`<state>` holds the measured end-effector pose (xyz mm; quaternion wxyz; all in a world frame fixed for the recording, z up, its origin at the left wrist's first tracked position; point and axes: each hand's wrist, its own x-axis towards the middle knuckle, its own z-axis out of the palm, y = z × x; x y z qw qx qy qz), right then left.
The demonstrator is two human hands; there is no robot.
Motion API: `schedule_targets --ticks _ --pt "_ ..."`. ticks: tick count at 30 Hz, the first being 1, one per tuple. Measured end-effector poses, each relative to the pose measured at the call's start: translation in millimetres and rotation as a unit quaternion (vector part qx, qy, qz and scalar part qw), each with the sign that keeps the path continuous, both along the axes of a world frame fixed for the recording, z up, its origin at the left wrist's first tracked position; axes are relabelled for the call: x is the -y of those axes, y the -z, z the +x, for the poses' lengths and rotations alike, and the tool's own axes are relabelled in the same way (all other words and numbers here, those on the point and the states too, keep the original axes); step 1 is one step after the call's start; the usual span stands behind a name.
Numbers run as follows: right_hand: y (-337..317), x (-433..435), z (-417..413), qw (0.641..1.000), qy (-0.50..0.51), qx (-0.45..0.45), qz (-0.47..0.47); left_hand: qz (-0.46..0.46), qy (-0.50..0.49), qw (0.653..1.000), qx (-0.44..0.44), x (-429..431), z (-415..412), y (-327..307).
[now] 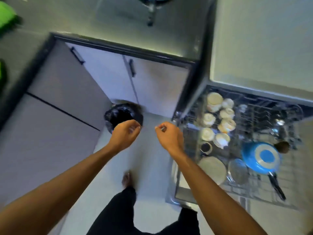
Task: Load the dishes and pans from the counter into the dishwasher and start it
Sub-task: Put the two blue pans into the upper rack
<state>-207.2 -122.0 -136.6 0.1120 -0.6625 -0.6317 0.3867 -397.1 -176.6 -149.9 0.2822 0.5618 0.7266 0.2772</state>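
Observation:
The dishwasher's rack (pixel 254 106) stands pulled out at the right over the open door (pixel 181 194). It holds several white cups (pixel 226 124), a pale plate (pixel 213 168), a glass lid (pixel 238 172), a dark cup (pixel 205 147) and an upturned blue pan (pixel 260 158) with a black handle. My left hand (pixel 124 134) and my right hand (pixel 167 135) hang over the floor to the left of the rack. Their fingers are loosely curled and I see nothing held in them. A small grey spot by the right thumb is too blurred to tell.
A bin lined with a black bag (pixel 122 114) stands on the floor just beyond my left hand. The sink with its faucet (pixel 150 12) is at the top, and grey countertop (pixel 262 39) lies above the dishwasher. Cabinet doors (pixel 108 72) face me, and a green object (pixel 6 14) sits far left.

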Motion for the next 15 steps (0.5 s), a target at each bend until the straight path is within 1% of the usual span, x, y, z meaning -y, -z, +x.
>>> schedule_targets --ticks 1,2,3,5,8,12,15 --pt "-3 -3 -26 1.000 -0.013 -0.005 0.005 -0.002 -0.005 1.000 -0.011 3 -29 -8" --pt "-13 -10 -71 0.999 -0.038 -0.005 0.006 -0.003 -0.027 0.999 -0.023 8 -75 -23" --pt "-16 -14 -84 0.999 -0.044 -0.007 0.000 -0.003 -0.032 0.999 -0.031 9 -94 -27" --pt "-37 -35 -137 0.997 -0.076 -0.009 0.013 0.004 -0.073 0.996 -0.045 7 -152 -49" --pt "-64 -75 -191 0.994 -0.098 0.002 0.054 0.020 -0.108 0.992 -0.057 -7 -213 -71" --pt "-95 -144 -225 0.990 -0.095 0.001 0.108 0.066 -0.103 0.989 -0.085 -51 -252 -86" --pt "-107 -198 -231 0.986 -0.061 -0.012 0.154 0.100 -0.098 0.985 -0.099 -101 -257 -88"
